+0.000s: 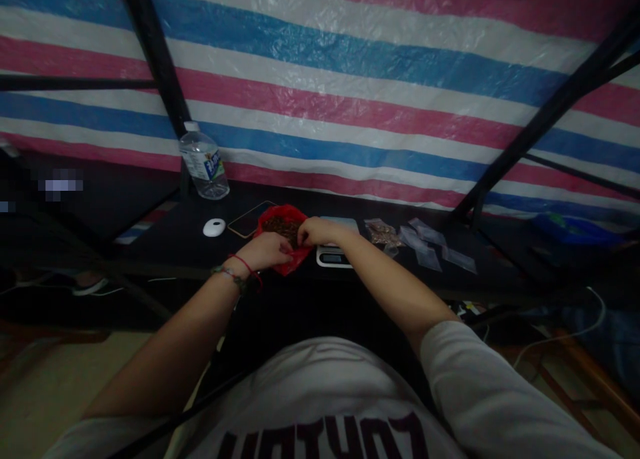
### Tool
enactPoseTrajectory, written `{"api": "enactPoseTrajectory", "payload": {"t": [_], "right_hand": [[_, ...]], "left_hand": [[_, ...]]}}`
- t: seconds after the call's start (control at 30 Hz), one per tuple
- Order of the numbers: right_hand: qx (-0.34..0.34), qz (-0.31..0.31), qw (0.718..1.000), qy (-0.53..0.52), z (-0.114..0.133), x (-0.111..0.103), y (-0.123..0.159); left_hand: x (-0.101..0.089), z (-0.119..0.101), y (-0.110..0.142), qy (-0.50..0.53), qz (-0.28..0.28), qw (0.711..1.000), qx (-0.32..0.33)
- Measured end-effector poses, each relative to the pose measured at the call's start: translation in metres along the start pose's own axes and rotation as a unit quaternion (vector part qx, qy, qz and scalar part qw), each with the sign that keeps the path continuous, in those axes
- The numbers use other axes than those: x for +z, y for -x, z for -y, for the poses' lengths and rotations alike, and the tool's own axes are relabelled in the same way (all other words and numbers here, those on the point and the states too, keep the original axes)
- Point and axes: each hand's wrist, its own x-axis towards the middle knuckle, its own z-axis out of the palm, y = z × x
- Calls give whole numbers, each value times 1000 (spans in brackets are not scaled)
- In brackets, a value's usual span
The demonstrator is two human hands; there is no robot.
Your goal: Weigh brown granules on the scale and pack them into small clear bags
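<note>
A red plastic bag lies open on the dark shelf, with small brown pieces inside it. My left hand is closed on the bag's near left edge. At the bag's right side, my right hand has its fingers bent down against the brown pieces and the rim; what they pinch, if anything, is too small to make out. Just right of the bag sits a white digital scale, partly covered by my right forearm.
Left of the bag are a phone, a white oval case and a clear bottle. To the right lie a filled small bag and several flat clear bags. Black metal bars and striped sheeting stand behind.
</note>
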Motion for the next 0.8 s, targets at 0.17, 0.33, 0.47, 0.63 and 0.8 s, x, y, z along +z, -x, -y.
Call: {"api": "enactPoseTrajectory", "payload": {"t": [0.17, 0.33, 0.47, 0.63, 0.8], "right_hand": [[-35, -48, 998, -14, 3, -8, -20], [-52, 24, 998, -11, 8, -3, -35], [-40, 29, 999, 24, 8, 0, -41], [-51, 7, 998, 22, 7, 5, -49], [-46, -15, 998, 38, 10, 3, -49]], "left_hand": [[0, 2, 1, 22, -4, 1000, 3], [-4, 3, 2, 64, -29, 997, 21], [-3, 5, 0, 98, -51, 994, 23], [2, 5, -1, 120, -69, 990, 24], [5, 2, -2, 107, -78, 991, 33]]}}
